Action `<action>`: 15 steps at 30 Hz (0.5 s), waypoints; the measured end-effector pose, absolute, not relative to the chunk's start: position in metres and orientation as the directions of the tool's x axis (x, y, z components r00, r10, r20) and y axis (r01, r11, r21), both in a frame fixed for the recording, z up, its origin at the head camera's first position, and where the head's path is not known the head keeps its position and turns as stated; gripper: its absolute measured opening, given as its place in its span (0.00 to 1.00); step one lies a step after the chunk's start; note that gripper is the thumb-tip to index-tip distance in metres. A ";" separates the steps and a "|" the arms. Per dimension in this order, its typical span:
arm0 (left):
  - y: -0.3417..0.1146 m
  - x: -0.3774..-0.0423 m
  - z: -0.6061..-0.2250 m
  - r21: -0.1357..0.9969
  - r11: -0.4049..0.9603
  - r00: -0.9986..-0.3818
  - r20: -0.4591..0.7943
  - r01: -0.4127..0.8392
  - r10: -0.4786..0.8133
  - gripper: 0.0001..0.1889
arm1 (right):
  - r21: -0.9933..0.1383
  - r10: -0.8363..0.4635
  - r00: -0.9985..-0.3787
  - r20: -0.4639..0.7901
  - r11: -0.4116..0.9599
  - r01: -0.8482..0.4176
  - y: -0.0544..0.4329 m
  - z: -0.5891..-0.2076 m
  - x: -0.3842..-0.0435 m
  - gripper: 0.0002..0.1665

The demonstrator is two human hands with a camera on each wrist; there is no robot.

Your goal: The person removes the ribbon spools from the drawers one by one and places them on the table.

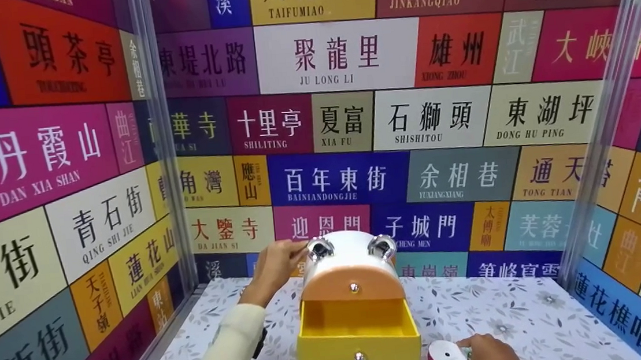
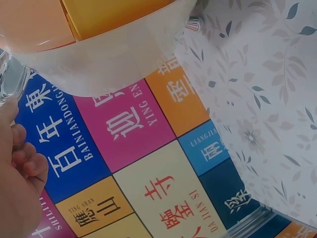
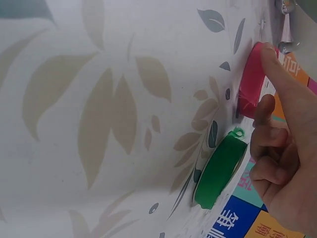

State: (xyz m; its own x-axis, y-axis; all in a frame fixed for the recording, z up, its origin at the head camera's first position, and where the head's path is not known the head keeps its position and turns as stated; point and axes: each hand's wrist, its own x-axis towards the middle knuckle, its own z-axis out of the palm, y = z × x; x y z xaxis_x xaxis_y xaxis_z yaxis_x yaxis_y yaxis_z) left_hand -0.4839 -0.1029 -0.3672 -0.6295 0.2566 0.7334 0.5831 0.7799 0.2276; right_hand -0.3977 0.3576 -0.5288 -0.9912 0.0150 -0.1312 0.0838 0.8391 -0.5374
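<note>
A small white drawer box (image 1: 338, 248) with two silver eye-like knobs stands on the table. Its orange upper drawer (image 1: 330, 286) is closed and its yellow lower drawer (image 1: 335, 350) is pulled out. My left hand (image 1: 282, 267) pinches the box's left silver eye (image 1: 321, 250), fingertips at its outer side; the left wrist view shows the other fingers curled below. At the lower right, my right hand (image 1: 489, 355) grips the edge of a pink ribbon spool (image 1: 445, 356). Close to its curled fingers, a green ribbon spool (image 3: 223, 171) stands in the right wrist view.
A white tablecloth with a leaf pattern (image 1: 517, 308) covers the table. Colourful panels with printed place names (image 1: 339, 56) rise behind and on both sides. Clear upright posts (image 1: 163, 141) mark the corners.
</note>
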 end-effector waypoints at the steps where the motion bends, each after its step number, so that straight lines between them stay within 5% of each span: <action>1: -0.103 -0.484 -0.367 0.227 0.779 -0.627 0.736 0.585 0.256 0.12 | -0.533 0.020 -0.992 -0.124 0.842 0.084 0.357 -0.528 -0.398 0.52; 6: -0.103 -0.484 -0.367 0.235 0.775 -0.631 0.733 0.587 0.256 0.12 | -0.477 0.013 -0.999 -0.041 0.878 0.031 0.359 -0.519 -0.397 0.57; 15: -0.103 -0.482 -0.367 0.247 0.770 -0.634 0.732 0.589 0.250 0.11 | -0.408 -0.038 -0.990 0.135 0.908 -0.091 0.366 -0.492 -0.396 0.44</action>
